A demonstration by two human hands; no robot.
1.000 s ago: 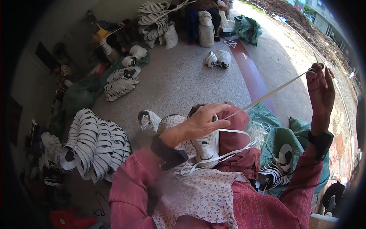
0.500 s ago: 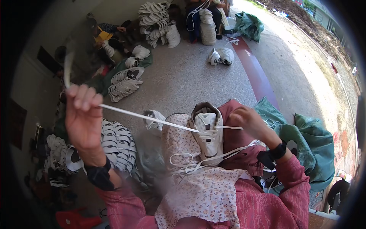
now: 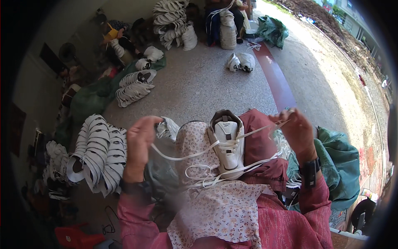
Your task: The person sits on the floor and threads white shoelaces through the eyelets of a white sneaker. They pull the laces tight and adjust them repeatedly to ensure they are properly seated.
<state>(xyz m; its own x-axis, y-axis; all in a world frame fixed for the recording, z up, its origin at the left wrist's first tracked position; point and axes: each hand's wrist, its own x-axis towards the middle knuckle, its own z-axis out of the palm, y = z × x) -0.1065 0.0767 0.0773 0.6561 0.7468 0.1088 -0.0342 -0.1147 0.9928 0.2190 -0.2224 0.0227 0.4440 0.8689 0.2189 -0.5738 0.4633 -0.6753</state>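
Observation:
A white and beige shoe upper (image 3: 227, 154) lies between my knees on a floral cloth, its toe end toward me. A flat white shoelace (image 3: 186, 157) is threaded through its eyelets. My left hand (image 3: 140, 143), left of the shoe, is closed on one end of the lace, which sags in a curve. Raised at the right, my right hand (image 3: 297, 132) pinches the other end, which rises fairly straight from the shoe. More loose lace lies in loops across the toe and the floral apron (image 3: 219, 207).
Stacked white shoe uppers (image 3: 97, 153) stand at my left, with another row (image 3: 136, 88) farther off. Green sacks (image 3: 340, 162) lie at my right. A pair of uppers (image 3: 241, 62) sits on the floor ahead. Other people work at the back beside a tall stack (image 3: 171, 23).
My left hand has come down and inward toward the shoe, and its lace has gone slack. My right hand has moved up and outward, drawing out more lace on its side.

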